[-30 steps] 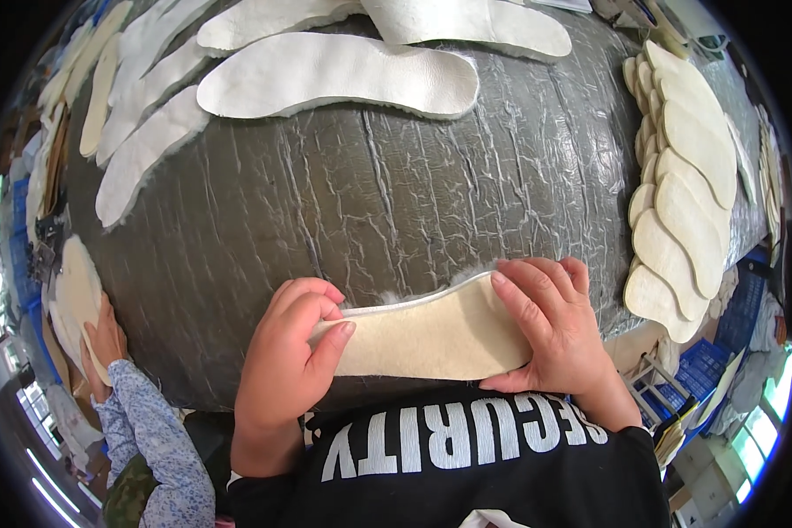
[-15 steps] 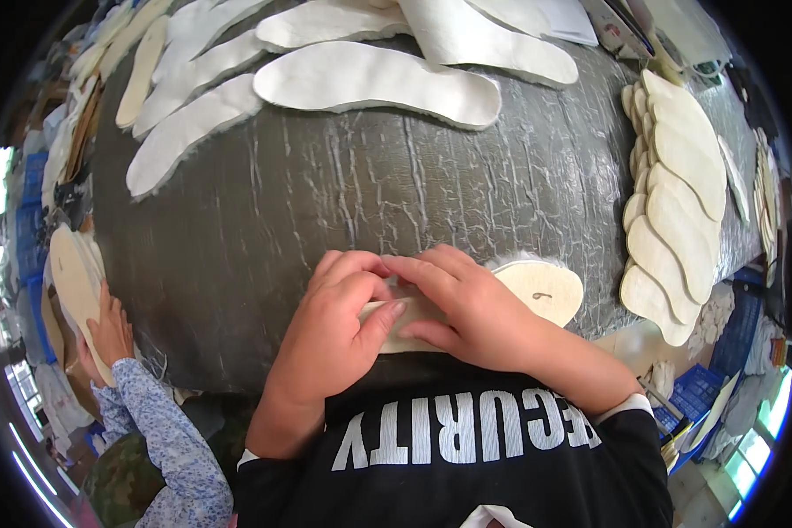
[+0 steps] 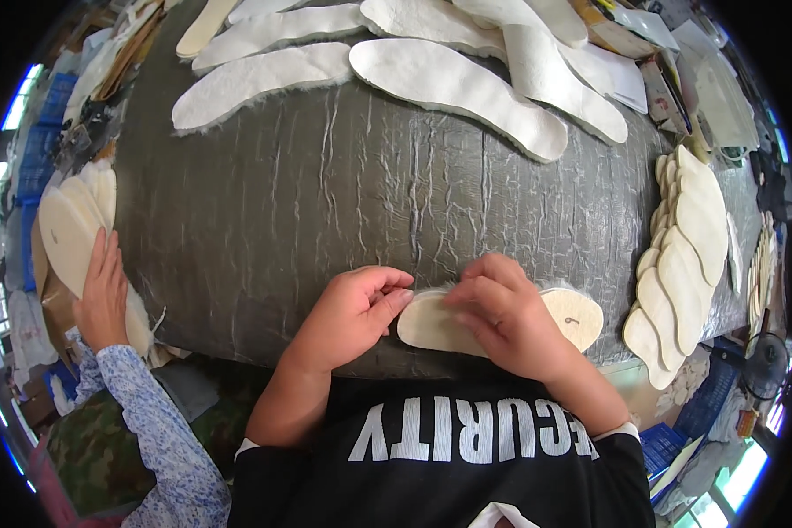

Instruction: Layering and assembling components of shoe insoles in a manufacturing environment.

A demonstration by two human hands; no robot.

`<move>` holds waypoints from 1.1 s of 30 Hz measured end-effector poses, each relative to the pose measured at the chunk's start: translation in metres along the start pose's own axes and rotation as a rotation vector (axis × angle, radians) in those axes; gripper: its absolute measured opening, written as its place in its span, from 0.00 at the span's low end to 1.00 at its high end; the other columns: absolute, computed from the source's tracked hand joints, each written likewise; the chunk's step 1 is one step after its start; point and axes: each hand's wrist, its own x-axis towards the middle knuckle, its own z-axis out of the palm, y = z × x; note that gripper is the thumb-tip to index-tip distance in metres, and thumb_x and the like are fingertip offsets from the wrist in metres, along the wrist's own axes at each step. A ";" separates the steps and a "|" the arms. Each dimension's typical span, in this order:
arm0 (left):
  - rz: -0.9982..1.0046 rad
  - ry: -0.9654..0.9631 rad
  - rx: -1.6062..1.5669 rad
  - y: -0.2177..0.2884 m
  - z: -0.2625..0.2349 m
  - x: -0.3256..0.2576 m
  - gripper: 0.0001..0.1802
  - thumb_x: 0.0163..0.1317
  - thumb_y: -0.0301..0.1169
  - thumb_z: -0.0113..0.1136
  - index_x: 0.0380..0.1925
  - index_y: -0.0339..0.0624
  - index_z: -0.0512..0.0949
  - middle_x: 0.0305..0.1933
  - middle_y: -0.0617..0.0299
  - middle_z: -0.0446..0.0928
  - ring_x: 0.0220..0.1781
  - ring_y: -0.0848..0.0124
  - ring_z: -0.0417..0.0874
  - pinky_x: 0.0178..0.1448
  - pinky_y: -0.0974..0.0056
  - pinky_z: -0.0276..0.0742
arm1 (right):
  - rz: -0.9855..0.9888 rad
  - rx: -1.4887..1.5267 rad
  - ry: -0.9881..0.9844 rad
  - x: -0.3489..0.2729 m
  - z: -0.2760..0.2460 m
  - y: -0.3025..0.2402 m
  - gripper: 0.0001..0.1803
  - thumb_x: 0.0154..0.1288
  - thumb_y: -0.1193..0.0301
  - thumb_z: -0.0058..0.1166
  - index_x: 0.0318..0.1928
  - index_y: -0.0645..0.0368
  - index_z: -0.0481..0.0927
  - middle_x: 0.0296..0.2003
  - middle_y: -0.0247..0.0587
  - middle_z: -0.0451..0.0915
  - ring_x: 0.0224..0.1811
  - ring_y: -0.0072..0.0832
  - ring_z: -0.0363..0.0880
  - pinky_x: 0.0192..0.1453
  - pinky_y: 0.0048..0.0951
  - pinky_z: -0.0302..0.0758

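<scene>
A cream insole [image 3: 431, 327] with a fluffy white fringe along its far edge lies at the near edge of the dark table, in front of my body. My left hand [image 3: 352, 312] is at its left end, thumb and forefinger pinched on the rim there. Over the insole's middle hovers my right hand [image 3: 500, 312], its fingers curled and smeared by motion. Whether those fingers grip anything is hidden. The insole's right end, with a small mark on it, shows past my right hand.
White fleecy insoles [image 3: 458, 88] lie across the table's far side. An overlapping row of cream insoles [image 3: 678, 264] stands at the right. To the left, a co-worker's hand [image 3: 106, 290] rests on a stack of insoles [image 3: 66, 220]. Blue crates [image 3: 664, 444] sit below, at right.
My hands have come apart, the right moving away from the left and uncovering the insole's left part. The co-worker's hands and insoles have shifted. The whole view has turned slightly.
</scene>
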 end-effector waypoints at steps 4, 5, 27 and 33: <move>0.077 -0.016 0.123 0.002 0.001 0.002 0.11 0.63 0.26 0.60 0.43 0.30 0.78 0.34 0.62 0.79 0.32 0.80 0.77 0.35 0.71 0.74 | -0.035 -0.124 -0.107 0.006 0.003 -0.006 0.13 0.49 0.76 0.64 0.39 0.57 0.80 0.41 0.39 0.73 0.45 0.39 0.72 0.50 0.39 0.68; 0.078 -0.014 0.121 0.003 0.001 0.001 0.11 0.63 0.26 0.60 0.43 0.30 0.78 0.34 0.62 0.79 0.32 0.80 0.77 0.35 0.71 0.74 | -0.036 -0.125 -0.109 0.007 0.004 -0.005 0.13 0.49 0.76 0.64 0.39 0.57 0.80 0.41 0.39 0.73 0.45 0.39 0.72 0.50 0.39 0.68; 0.160 -0.037 0.136 -0.008 0.015 0.012 0.06 0.63 0.25 0.59 0.33 0.31 0.76 0.30 0.59 0.77 0.31 0.75 0.76 0.36 0.66 0.73 | -0.025 0.665 -0.102 -0.022 -0.037 0.011 0.06 0.58 0.78 0.60 0.34 0.58 0.77 0.31 0.31 0.79 0.34 0.25 0.76 0.51 0.30 0.63; -0.010 -0.136 -0.180 0.008 0.016 0.007 0.06 0.64 0.26 0.59 0.33 0.32 0.78 0.29 0.62 0.79 0.30 0.77 0.79 0.35 0.72 0.76 | 0.234 0.278 0.027 -0.010 -0.024 0.004 0.05 0.57 0.77 0.62 0.35 0.59 0.80 0.32 0.34 0.80 0.34 0.27 0.77 0.47 0.28 0.67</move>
